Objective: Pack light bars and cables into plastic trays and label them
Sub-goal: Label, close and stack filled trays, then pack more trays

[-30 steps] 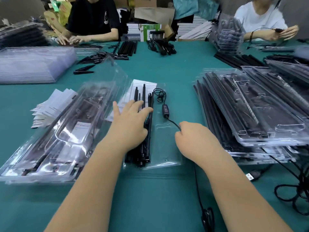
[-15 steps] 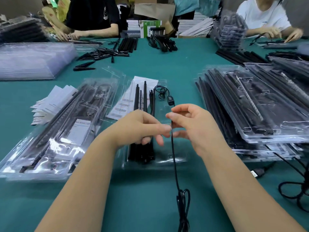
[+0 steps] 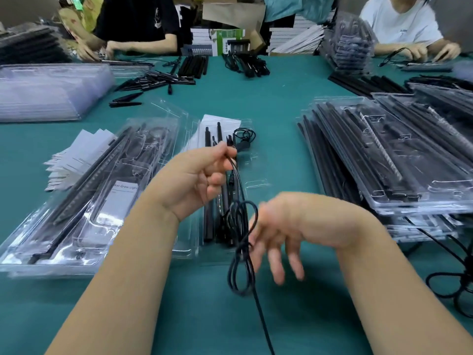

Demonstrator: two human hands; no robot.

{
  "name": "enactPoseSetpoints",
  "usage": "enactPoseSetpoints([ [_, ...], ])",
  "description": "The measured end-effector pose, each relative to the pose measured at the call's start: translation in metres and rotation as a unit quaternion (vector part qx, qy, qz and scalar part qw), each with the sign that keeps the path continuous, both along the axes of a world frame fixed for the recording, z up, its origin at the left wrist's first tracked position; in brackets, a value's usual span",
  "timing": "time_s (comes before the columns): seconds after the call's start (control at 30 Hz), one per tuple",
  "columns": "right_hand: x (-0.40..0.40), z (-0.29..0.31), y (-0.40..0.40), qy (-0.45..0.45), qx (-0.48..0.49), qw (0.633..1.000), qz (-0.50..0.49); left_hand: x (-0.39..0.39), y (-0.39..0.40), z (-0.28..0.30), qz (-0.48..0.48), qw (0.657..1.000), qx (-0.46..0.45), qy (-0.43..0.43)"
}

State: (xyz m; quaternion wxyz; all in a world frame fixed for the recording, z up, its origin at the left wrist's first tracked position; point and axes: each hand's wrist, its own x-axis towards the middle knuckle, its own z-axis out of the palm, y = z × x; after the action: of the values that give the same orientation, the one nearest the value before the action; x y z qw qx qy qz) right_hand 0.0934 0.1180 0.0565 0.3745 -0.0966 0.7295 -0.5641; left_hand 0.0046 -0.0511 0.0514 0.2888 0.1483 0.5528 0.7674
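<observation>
Head view, left to right. At lower left, filled tray (image 3: 76,198), closed, label showing through the lid; paper slips (image 3: 76,155) fanned just beyond it. At centre, open tray (image 3: 252,185) with light bars (image 3: 211,219) already seated along its left side. Step in hand, by judgement: coiling the cable (image 3: 240,242) before tucking it into the open tray beside the bars.

Left hand (image 3: 197,178), centre frame, raised over the tray: thumb and forefinger pinched on the cable near its upper end, remaining fingers curled loosely into the palm. From that pinch, cable running down into loops hanging near the tray's near edge, tail trailing off the bottom of the frame.

Right hand (image 3: 294,231), right of centre, blurred: fingers (image 3: 277,265) spread and pointing down, released, nothing enclosed; fingertip edge just beside the loops, contact impossible to tell through the blur.

Next, probably: gather the loops tight enough for the tray's pocket, press in without dislodging the bars, then close and label.

At right, stack of packed trays (image 3: 399,170); loose cables (image 3: 458,283) at the lower right edge.
</observation>
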Motion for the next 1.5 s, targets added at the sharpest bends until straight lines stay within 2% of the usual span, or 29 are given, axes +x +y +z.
enactPoseSetpoints([
  [0.03,0.003,0.0,-0.001,0.017,-0.016,0.998,0.063,-0.001,0.001,0.0,0.015,1.0,0.002,-0.015],
  [0.1,0.006,-0.002,-0.004,0.062,-0.06,0.993,0.083,-0.002,0.004,-0.001,0.037,0.999,-0.008,-0.03],
  [0.2,0.006,-0.007,-0.01,0.109,-0.095,0.989,-0.031,-0.001,0.009,-0.002,0.053,0.998,-0.008,-0.045],
  [0.3,0.003,-0.008,-0.008,0.144,-0.179,0.962,-0.148,-0.003,0.007,-0.002,0.026,0.999,-0.015,-0.04],
  [0.37,0.001,-0.006,-0.006,0.161,-0.205,0.947,-0.189,-0.003,0.006,-0.002,-0.008,0.999,-0.035,-0.006],
  [0.43,0.0,-0.007,-0.009,0.177,-0.19,0.945,-0.198,0.0,0.006,-0.003,-0.047,0.996,-0.057,0.053],
  [0.53,0.0,-0.009,-0.012,0.182,-0.177,0.947,-0.198,0.004,0.002,-0.005,-0.121,0.984,-0.038,0.125],
  [0.6,0.001,-0.009,-0.008,0.151,-0.197,0.95,-0.189,0.004,-0.005,-0.005,-0.145,0.978,-0.032,0.15],
  [0.67,0.003,-0.01,-0.002,0.094,-0.244,0.957,-0.125,0.004,-0.008,-0.005,-0.162,0.976,-0.028,0.145],
  [0.73,0.005,-0.008,0.001,0.046,-0.272,0.961,0.035,0.006,-0.007,-0.006,-0.206,0.971,0.015,0.122],
  [0.8,0.006,-0.007,-0.001,0.033,-0.258,0.944,0.205,0.008,-0.006,-0.005,-0.219,0.968,0.066,0.102],
  [0.83,0.005,-0.007,-0.001,0.039,-0.242,0.935,0.257,0.008,-0.006,-0.005,-0.205,0.971,0.082,0.093],
  [0.93,0.005,-0.009,-0.009,0.094,-0.267,0.916,0.285,0.006,-0.002,-0.001,-0.12,0.988,0.091,0.043],
  [1.0,0.008,-0.009,-0.009,0.118,-0.351,0.911,0.183,0.004,0.003,0.0,-0.056,0.994,0.093,-0.019],
  [1.03,0.009,-0.007,-0.005,0.094,-0.38,0.913,0.111,0.002,0.005,0.0,-0.025,0.993,0.098,-0.053],
  [1.1,0.007,-0.002,0.007,0.017,-0.393,0.919,-0.018,-0.003,0.004,0.001,0.028,0.992,0.088,-0.09],
  [1.17,0.006,0.002,0.02,-0.017,-0.38,0.917,-0.118,-0.008,-0.001,0.001,0.053,0.994,0.058,-0.081],
  [1.23,0.003,0.003,0.024,-0.059,-0.43,0.89,-0.14,-0.008,-0.003,0.0,0.028,0.997,0.03,-0.061],
  [1.27,0.001,0.003,0.024,-0.109,-0.481,0.858,-0.142,-0.007,-0.001,-0.001,0.01,0.999,0.008,-0.049],
  [1.3,-0.001,0.002,0.023,-0.146,-0.51,0.83,-0.17,-0.004,0.001,-0.002,-0.003,0.999,-0.021,-0.033],
  [1.33,-0.003,0.002,0.022,-0.168,-0.505,0.818,-0.218,-0.002,0.004,-0.003,-0.009,0.999,-0.051,-0.015],
  [1.4,-0.009,0.001,0.017,-0.121,-0.384,0.835,-0.374,0.003,0.008,-0.004,0.002,0.993,-0.112,0.036],
  [1.47,-0.011,-0.003,0.012,0.033,-0.187,0.851,-0.489,0.004,0.013,-0.007,0.04,0.974,-0.181,0.132],
  [1.5,-0.012,-0.007,0.009,0.141,-0.066,0.843,-0.515,0.005,0.016,-0.009,0.07,0.954,-0.217,0.194],
])
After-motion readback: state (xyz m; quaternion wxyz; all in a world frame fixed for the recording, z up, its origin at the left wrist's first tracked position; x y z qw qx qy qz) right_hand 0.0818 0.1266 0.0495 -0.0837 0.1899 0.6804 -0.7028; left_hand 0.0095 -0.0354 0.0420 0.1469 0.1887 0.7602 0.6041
